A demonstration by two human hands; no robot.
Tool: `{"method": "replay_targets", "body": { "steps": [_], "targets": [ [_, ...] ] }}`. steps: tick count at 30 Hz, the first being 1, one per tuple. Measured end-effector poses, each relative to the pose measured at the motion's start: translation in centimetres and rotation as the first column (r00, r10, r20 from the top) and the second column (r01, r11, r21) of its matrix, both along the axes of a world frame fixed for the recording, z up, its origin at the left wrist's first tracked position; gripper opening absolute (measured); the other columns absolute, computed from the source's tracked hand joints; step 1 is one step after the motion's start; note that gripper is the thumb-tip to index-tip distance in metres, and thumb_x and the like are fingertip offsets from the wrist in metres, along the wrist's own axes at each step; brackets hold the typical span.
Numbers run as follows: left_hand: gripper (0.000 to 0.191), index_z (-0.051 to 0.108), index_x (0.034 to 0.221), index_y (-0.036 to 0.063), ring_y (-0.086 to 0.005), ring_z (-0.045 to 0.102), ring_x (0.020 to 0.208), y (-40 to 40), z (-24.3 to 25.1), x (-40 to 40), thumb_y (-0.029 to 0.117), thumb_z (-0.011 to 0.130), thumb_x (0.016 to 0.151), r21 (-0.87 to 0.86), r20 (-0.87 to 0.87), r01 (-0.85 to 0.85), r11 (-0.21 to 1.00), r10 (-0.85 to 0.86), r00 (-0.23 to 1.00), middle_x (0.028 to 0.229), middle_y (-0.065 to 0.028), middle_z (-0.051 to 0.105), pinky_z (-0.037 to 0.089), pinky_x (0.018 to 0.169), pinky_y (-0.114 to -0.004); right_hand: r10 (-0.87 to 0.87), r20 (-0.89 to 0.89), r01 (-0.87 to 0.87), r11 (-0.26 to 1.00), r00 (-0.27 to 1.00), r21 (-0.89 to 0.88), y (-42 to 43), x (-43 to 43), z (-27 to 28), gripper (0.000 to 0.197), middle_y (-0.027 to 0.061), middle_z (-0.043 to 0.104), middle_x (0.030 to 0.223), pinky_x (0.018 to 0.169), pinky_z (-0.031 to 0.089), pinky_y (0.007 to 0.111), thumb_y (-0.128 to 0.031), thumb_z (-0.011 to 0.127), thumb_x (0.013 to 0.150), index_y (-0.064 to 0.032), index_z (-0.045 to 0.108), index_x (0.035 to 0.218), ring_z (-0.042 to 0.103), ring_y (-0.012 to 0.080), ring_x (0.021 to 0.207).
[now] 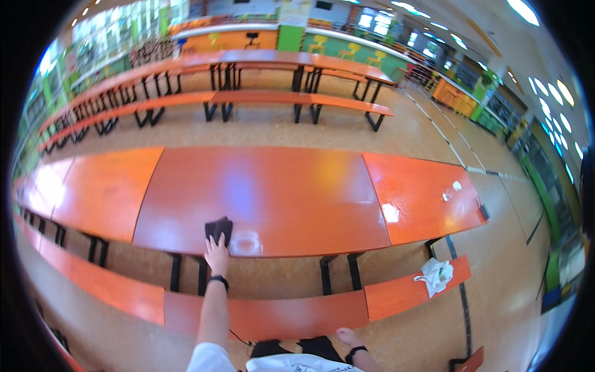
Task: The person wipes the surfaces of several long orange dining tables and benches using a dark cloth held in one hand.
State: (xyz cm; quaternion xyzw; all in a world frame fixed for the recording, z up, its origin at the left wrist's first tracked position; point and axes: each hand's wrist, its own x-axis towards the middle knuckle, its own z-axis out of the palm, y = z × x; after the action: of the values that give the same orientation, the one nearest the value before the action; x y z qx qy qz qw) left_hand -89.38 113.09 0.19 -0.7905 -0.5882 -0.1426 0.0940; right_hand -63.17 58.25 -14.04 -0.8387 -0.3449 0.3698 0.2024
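My left hand [217, 255] reaches forward over the near edge of a long reddish-brown table [279, 200]. Its fingers press on a dark folded cloth [217, 229], which lies flat against the tabletop. Just to the right of the cloth, a whitish glare patch shows on the surface. My right hand [347, 335] hangs low beside my body, by the near edge of the bench [297, 312]. Its fingers look loosely curled, and the inside of the palm is hidden. Both wrists carry a black band.
On the table's orange right section [418, 195] lie a clear plastic bottle [447, 194], a white round item [457, 186] and a small dark object [484, 212] at the end. A white plastic bag [436, 275] rests on the bench. Farther off runs another table row [265, 57] with benches.
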Motion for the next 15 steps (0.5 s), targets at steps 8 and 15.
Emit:
{"method": "replay_targets", "body": {
  "steps": [8, 15],
  "targets": [
    [0.055, 0.042, 0.135, 0.0329, -0.0321, 0.039, 0.129, -1.4, -0.8, -2.9, 0.024, 0.056, 0.083, -0.159, 0.133, -0.124, 0.980, 0.145, 0.980, 0.139, -0.0129, 0.042, 0.050, 0.075, -0.047, 0.041, -0.236, -0.048, 0.998, 0.971, -0.027, 3.7, -1.5, 1.9, 0.024, 0.0039, 0.064, 0.084, 0.066, 0.050, 0.028, -0.024, 0.054, 0.092, -0.0043, 0.064, 0.102, 0.060, 0.0127, 0.075],
    [0.062, 0.037, 0.139, 0.0322, -0.0336, 0.035, 0.130, -3.1, -0.1, 1.6, 0.025, 0.058, 0.081, -0.390, 0.151, -0.180, 0.903, 0.255, 0.955, 0.145, -0.0137, 0.033, 0.044, 0.085, -0.053, -0.301, -0.341, 0.273, 0.953, 0.891, -0.130, 3.0, 2.8, 3.9, 0.024, 0.0048, 0.064, 0.086, 0.065, 0.050, 0.027, -0.024, 0.054, 0.092, -0.0052, 0.062, 0.105, 0.060, 0.0135, 0.073]
  ]
}}
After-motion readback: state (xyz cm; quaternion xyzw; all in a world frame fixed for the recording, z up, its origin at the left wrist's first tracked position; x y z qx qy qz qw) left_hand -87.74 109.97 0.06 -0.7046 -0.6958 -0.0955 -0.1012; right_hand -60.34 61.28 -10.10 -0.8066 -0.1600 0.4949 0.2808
